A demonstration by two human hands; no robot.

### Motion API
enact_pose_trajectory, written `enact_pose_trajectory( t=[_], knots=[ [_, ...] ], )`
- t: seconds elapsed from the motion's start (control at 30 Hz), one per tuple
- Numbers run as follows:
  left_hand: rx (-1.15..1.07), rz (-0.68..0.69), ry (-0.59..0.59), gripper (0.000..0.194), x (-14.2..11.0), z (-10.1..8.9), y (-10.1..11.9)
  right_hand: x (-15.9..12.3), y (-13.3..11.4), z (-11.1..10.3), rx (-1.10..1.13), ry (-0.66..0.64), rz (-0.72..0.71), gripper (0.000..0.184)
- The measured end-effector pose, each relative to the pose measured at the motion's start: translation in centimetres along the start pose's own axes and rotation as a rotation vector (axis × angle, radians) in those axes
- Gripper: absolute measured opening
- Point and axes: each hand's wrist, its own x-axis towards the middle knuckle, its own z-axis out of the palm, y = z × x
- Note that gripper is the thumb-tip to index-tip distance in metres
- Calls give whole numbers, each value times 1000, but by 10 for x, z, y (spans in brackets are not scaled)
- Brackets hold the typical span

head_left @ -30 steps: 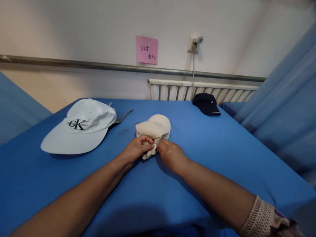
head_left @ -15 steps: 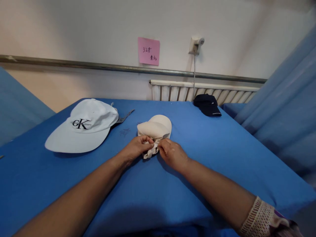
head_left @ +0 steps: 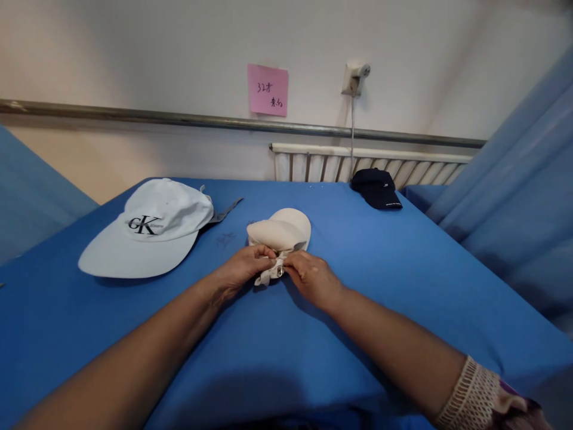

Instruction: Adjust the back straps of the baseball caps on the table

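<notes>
A cream baseball cap (head_left: 280, 234) lies in the middle of the blue cloth, its brim pointing away from me. At its near side, my left hand (head_left: 245, 266) pinches the cap's strap (head_left: 270, 273) between thumb and fingers. From the other side my right hand (head_left: 314, 277) grips the same strap, close to a small metal buckle (head_left: 280, 270). The strap's loose end hangs toward me below my left fingers. My fingertips partly hide the back of the cap.
A large white cap (head_left: 152, 230) with black letters and a grey strap lies at left. A small dark navy cap (head_left: 376, 189) sits at the far right. Behind the blue-covered table (head_left: 250, 352) are a metal rail (head_left: 188, 119) and a radiator (head_left: 331, 166). Blue curtains (head_left: 514, 197) hang at the side.
Both hands have shifted very slightly, still on the strap. The strap's loose end and the buckle have moved a little to the left and up.
</notes>
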Motion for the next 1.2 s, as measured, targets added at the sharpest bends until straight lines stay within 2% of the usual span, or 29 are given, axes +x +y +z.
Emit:
enact_pose_trajectory(
  t=[0.23, 0.37, 0.5, 0.67, 0.8, 0.93, 1.07, 1.2],
  knots=[
    [-40, 0, -11, 27, 3, 0, -5, 0, -7, 1, -121, -71, 38, 14],
    [-44, -11, 26, 23, 6, 2, -6, 0, -18, 2, -327, -136, 108, 19],
    [-62, -36, 58, 20, 8, 4, -6, 2, -30, 0, -486, -213, 112, 24],
    [-163, -53, 0, 23, 10, 6, -8, 4, -28, -1, -551, -183, 88, 25],
    [-258, -75, -49, 22, 7, 6, -7, 2, -15, 2, -485, -40, 72, 21],
    [-309, -94, -70, 20, 4, 4, -4, -2, -6, 0, -266, 68, 51, 17],
    [-312, -87, -69, 19, 3, 3, -4, -4, -4, -2, -80, 95, 41, 12],
    [-287, -82, -76, 20, 5, 4, -6, -3, -6, -3, -88, 76, 59, 12]
  ],
)
